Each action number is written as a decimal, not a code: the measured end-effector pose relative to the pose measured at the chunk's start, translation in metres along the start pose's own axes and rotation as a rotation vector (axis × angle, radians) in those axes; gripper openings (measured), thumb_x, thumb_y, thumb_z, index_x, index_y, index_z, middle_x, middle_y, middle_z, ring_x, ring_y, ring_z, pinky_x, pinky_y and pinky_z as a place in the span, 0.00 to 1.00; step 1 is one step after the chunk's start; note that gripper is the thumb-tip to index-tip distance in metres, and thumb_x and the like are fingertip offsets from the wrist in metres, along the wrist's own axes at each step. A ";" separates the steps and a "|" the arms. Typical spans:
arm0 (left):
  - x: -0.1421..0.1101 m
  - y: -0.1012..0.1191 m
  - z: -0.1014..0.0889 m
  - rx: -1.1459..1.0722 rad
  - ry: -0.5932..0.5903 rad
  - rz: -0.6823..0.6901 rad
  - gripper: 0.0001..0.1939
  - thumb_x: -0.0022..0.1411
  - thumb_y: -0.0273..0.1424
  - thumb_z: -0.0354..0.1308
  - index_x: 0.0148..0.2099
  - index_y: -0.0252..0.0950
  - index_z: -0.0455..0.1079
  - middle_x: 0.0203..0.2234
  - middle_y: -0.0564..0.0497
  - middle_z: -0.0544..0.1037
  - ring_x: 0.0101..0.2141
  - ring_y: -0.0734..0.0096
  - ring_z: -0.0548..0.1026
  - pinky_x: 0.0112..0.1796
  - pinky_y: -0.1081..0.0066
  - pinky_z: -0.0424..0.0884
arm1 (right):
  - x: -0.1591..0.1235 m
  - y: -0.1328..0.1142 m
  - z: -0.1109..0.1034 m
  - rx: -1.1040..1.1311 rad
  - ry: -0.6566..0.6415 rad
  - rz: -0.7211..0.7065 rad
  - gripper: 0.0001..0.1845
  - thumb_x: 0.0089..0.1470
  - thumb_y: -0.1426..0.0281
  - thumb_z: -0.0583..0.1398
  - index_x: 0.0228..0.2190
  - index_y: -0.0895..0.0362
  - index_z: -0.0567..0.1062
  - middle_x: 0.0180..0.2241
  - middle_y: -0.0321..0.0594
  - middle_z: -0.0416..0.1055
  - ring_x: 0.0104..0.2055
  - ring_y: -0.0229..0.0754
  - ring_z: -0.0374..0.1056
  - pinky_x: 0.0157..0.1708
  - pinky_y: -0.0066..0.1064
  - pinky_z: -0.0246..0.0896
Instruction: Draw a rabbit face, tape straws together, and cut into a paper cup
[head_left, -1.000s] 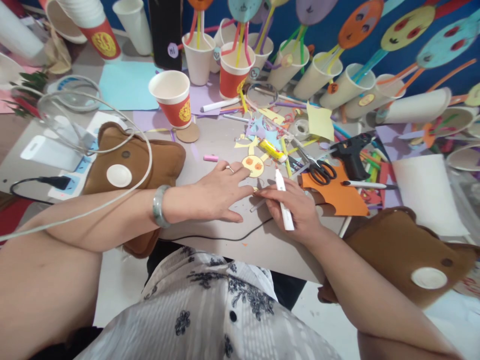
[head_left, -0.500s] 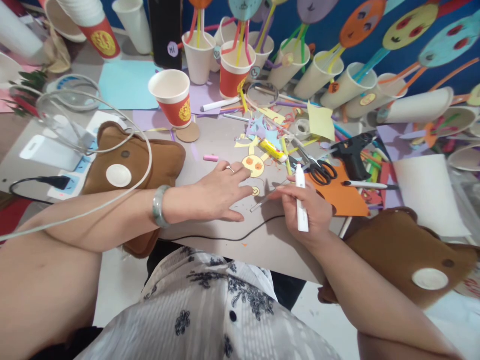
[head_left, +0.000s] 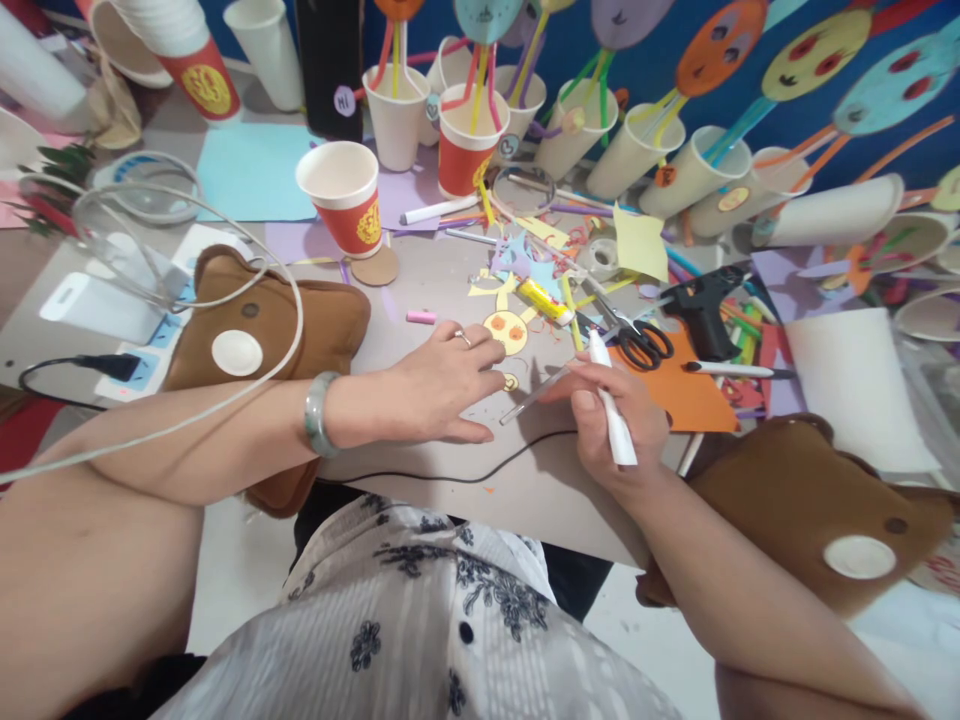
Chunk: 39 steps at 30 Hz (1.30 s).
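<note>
Fingers spread and palm down, my left hand (head_left: 446,385) rests on the table beside a yellow paper face (head_left: 505,331) with orange eyes and long ears. Its fingertips reach the edges of the face and a small yellow paper disc (head_left: 511,383). My right hand (head_left: 626,415) is closed around a white marker (head_left: 613,415), its tip up and its rear end toward me. A thin, shiny strip (head_left: 529,398) of unclear kind juts left from under the right fingers; whether they grip it is hidden. A short pink cap (head_left: 421,317) lies behind my left hand.
A glue stick (head_left: 546,300), black-handled scissors (head_left: 645,345), a glue gun (head_left: 705,310) and paper scraps crowd the far right. A red paper cup (head_left: 341,198) stands behind. Brown plush pieces (head_left: 337,320) flank the work area. A black cable (head_left: 450,478) crosses in front.
The marker in my right hand has tilted, its rear end swinging to the right. My right hand has shifted slightly right; my left hand is nearly still.
</note>
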<state>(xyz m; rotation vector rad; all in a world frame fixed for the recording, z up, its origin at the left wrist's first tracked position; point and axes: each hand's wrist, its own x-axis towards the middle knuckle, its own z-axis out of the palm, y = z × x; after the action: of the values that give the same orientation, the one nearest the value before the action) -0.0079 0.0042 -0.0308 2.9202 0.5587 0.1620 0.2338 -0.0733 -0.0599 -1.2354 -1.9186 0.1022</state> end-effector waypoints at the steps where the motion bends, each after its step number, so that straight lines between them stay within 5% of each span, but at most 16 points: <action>1: 0.000 0.000 0.000 -0.004 0.005 0.011 0.25 0.63 0.51 0.64 0.48 0.35 0.75 0.50 0.40 0.75 0.50 0.50 0.68 0.44 0.58 0.56 | 0.000 0.000 0.000 0.016 0.004 -0.012 0.16 0.68 0.69 0.56 0.56 0.48 0.71 0.28 0.37 0.80 0.43 0.50 0.80 0.52 0.48 0.74; 9: -0.002 0.002 0.005 0.007 0.014 0.084 0.29 0.60 0.53 0.67 0.53 0.37 0.73 0.54 0.42 0.76 0.52 0.50 0.67 0.44 0.59 0.56 | -0.003 0.006 0.003 0.151 0.040 -0.015 0.20 0.70 0.59 0.54 0.58 0.47 0.74 0.29 0.39 0.78 0.34 0.48 0.76 0.45 0.47 0.75; 16: -0.003 0.004 0.006 0.036 -0.010 0.083 0.31 0.60 0.54 0.66 0.53 0.35 0.74 0.53 0.42 0.77 0.51 0.51 0.68 0.43 0.59 0.56 | -0.010 0.001 -0.004 0.032 -0.007 0.117 0.12 0.65 0.62 0.59 0.46 0.53 0.77 0.33 0.43 0.80 0.34 0.47 0.78 0.35 0.39 0.76; 39: -0.004 0.003 0.009 0.042 0.013 0.107 0.34 0.59 0.57 0.66 0.52 0.34 0.73 0.54 0.41 0.78 0.53 0.50 0.69 0.46 0.59 0.57 | -0.001 -0.007 -0.002 0.000 -0.075 -0.014 0.02 0.57 0.69 0.63 0.34 0.53 0.74 0.24 0.32 0.77 0.20 0.36 0.70 0.21 0.27 0.62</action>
<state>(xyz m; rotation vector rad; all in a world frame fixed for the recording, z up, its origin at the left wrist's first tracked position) -0.0097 -0.0011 -0.0391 2.9933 0.4121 0.1847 0.2300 -0.0785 -0.0556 -1.2336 -1.9914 0.1439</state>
